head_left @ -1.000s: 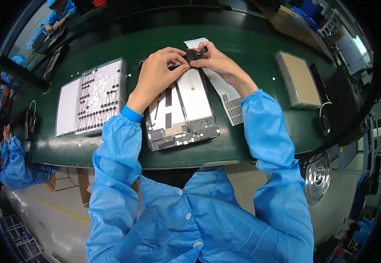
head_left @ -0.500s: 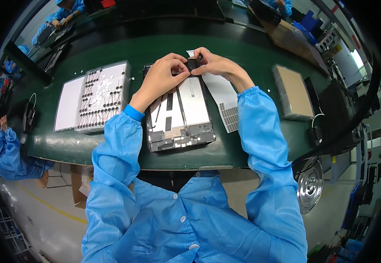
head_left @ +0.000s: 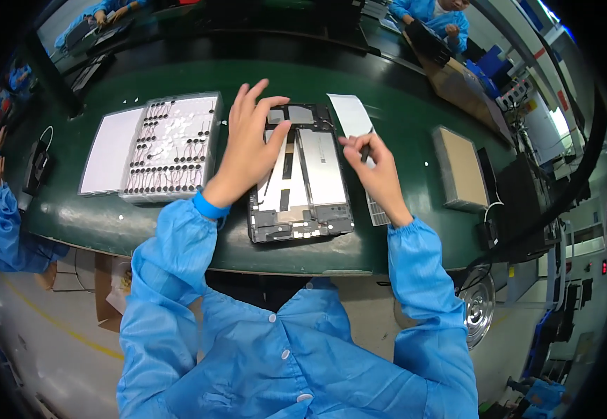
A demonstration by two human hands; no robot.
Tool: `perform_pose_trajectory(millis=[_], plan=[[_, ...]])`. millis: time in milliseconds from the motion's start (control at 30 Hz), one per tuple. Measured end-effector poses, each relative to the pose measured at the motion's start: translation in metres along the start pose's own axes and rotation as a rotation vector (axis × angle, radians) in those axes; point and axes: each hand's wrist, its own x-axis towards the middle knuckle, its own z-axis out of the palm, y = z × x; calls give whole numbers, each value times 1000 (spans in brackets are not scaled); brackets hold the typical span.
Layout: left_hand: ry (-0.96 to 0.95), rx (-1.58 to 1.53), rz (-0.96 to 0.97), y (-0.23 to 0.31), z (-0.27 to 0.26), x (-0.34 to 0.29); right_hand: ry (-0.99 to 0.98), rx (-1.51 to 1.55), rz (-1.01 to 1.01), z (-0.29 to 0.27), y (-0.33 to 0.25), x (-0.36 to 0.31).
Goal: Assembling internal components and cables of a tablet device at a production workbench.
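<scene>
An opened tablet (head_left: 323, 178) lies face down on the green table, its silver inside and dark strips bare. My left hand (head_left: 251, 143) is over its upper left side, fingers spread and holding nothing. Right of the tablet, my right hand (head_left: 375, 171) is curled around a thin dark stick-like tool (head_left: 365, 151), whose kind I cannot make out. Beneath and beside that hand lies a white sheet (head_left: 350, 115) with a grid of small grey labels (head_left: 379, 215) at its near end, partly covered by the hand.
To the left stands a clear tray (head_left: 209, 150) with rows of small round black wired parts and white scraps. A white panel (head_left: 112, 152) adjoins it. A clear box with a tan top (head_left: 463, 167) is at the right. Co-workers in blue sit across and at the left.
Both hands have come away from the tablet's top edge, where they met over a dark piece. My left hand has spread open; my right has moved right and nearer, holding the dark tool.
</scene>
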Motion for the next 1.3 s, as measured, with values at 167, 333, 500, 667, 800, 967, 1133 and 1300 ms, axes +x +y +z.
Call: perform_pose_trajectory(millis=[167,333,500,667,800,967,1133,1300], plan=[[85,-453,-263,1,8,-14,32,295,109,20,-25,-11],[316,-741,-361,-4,14,-9,-58,287,-72,-1,-47,72],[216,-336,-188,-28,20,-7,63,428,215,1,-22,199],[92,-351,-277,-22,40,-22,266,312,238,49,55,286],[-49,-369,-298,-15,37,-26,367,260,154,83,94,312],[-77,-274,-294,-16,33,-30,427,51,188,135,94,303],[-4,-233,-124,-18,39,-24,-93,162,-25,40,61,278],[-77,-237,2,-4,16,-20,-442,-636,-228,-55,42,164]])
